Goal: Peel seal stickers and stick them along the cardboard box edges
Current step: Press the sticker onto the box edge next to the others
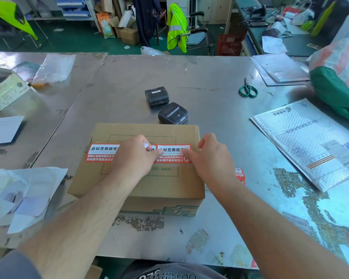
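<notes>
Left hand palm-down on box top, fingers loosely bent, thumb tip pressing where two stickers meet; grips nothing. Right hand spread, thumb pressing right seal sticker. Left seal sticker alongside (end to end, both red-and-white). Cardboard box on steel table; black printer just behind.

Tan cardboard box, red-and-white seal stickers, grey surface
At centre, the box bears green dashed lines and a green line motif; the stickers' white panels carry dark lettering; at upper right, the scissors have green handles.
</notes>
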`<state>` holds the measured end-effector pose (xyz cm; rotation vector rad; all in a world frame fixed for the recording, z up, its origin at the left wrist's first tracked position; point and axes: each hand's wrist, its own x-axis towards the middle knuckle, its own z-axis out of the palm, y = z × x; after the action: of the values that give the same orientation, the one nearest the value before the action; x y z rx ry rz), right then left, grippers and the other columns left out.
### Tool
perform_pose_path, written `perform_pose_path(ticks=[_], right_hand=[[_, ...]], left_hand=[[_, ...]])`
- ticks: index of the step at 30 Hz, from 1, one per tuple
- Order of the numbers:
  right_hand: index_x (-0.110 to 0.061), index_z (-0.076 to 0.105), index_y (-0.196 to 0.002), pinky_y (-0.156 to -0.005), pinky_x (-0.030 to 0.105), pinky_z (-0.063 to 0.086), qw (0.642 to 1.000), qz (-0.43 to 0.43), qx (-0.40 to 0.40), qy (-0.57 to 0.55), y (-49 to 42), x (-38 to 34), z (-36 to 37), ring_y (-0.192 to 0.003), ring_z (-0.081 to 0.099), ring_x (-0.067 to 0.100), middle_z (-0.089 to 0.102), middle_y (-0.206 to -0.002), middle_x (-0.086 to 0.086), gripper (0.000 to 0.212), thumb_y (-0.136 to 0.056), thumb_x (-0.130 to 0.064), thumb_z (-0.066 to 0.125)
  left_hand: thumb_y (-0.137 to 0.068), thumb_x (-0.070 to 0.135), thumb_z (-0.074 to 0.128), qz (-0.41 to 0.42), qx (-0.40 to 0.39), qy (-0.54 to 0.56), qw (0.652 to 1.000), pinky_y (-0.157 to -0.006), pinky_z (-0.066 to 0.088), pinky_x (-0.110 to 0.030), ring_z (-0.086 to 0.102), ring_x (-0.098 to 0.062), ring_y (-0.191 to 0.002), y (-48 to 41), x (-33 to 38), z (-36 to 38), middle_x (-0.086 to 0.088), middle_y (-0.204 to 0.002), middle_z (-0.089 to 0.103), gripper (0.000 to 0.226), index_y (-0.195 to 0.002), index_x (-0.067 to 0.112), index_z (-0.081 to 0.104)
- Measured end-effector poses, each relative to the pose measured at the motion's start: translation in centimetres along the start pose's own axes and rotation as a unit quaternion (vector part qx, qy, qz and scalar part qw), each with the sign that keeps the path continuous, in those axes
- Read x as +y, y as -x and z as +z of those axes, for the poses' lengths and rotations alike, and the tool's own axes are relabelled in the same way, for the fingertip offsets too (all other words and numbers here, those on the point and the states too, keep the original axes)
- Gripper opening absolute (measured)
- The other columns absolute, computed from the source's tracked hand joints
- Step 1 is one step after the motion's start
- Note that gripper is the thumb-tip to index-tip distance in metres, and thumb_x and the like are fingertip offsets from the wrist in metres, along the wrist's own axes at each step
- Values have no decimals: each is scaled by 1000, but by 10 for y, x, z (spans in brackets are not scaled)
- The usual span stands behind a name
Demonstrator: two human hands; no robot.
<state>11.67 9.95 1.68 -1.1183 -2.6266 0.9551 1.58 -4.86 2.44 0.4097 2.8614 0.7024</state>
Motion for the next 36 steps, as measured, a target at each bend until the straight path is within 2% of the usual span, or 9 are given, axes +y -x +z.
perform_pose_path(ticks=[6, 10, 16, 19, 22, 25, 27, 31, 36], right_hand=[[-24, 50, -100, -54, 28, 37, 996, 0, -71, -52, -1, 11, -3, -71, 55, 8, 53, -81, -13, 48, -77, -56, 77], [-24, 50, -101, -52, 26, 35, 993, 6, -92, -67, -4, 12, -5, -72, 53, 2, 53, -83, -14, 48, -76, -54, 79], [-20, 52, -95, -65, 34, 46, 996, 31, -43, -66, -10, 8, 3, -78, 59, 14, 60, -88, -6, 40, -85, -56, 67], [-18, 55, -95, -75, 41, 55, 997, 50, -19, -60, -16, 5, 7, -83, 64, 21, 65, -90, 0, 41, -87, -58, 61], [-17, 57, -98, -78, 43, 56, 997, 67, -12, -48, -20, 3, 9, -85, 65, 23, 66, -91, 2, 43, -88, -59, 56], [-17, 57, -97, -73, 39, 54, 997, 61, -18, -47, -21, 4, 10, -83, 63, 22, 66, -90, 1, 41, -91, -57, 54], [-19, 55, -95, -64, 34, 48, 997, 49, -34, -53, -18, 4, 9, -75, 60, 14, 64, -87, -2, 37, -92, -55, 55], [-23, 49, -89, -53, 28, 37, 995, 24, -75, -62, -12, 8, 2, -70, 56, 7, 59, -84, -9, 36, -86, -53, 68], [-25, 45, -84, -51, 25, 35, 993, 2, -92, -67, -5, 12, -3, -68, 54, 5, 57, -82, -11, 38, -84, -52, 72]], left_hand=[[-73, 59, 75, 23, -33, -21, 999, -52, 32, -30, 54, -12, -66, 6, -3, -4, 8, -78, 57, 42, -87, 24, 56], [-71, 62, 75, 29, -46, -35, 998, -50, 30, -30, 52, -11, -66, 7, -2, -5, 8, -78, 57, 47, -87, 23, 54], [-80, 61, 66, 9, -9, -43, 999, -58, 34, -32, 56, -22, -80, 1, 1, 3, 6, -82, 55, 46, -92, 19, 53], [-87, 58, 58, 7, 7, -53, 999, -58, 35, -32, 55, -25, -79, -5, -1, 7, 1, -84, 59, 41, -87, 17, 54], [-90, 56, 53, 13, 15, -70, 997, -57, 36, -32, 56, -27, -77, -8, 0, 8, -2, -82, 60, 40, -84, 16, 55], [-92, 53, 50, 24, 17, -79, 996, -59, 38, -33, 55, -27, -77, -7, 1, 8, -3, -83, 61, 40, -85, 15, 56], [-91, 54, 52, 25, 13, -75, 997, -60, 41, -33, 56, -26, -77, -6, 0, 7, -2, -84, 61, 40, -84, 15, 56], [-76, 68, 63, 27, -26, -74, 997, -57, 37, -31, 56, -20, -75, -1, 0, 2, 7, -79, 57, 47, -83, 22, 53], [-70, 70, 67, 47, -34, -70, 996, -53, 33, -30, 53, -14, -70, 5, -1, -2, 7, -79, 57, 50, -79, 25, 48]])
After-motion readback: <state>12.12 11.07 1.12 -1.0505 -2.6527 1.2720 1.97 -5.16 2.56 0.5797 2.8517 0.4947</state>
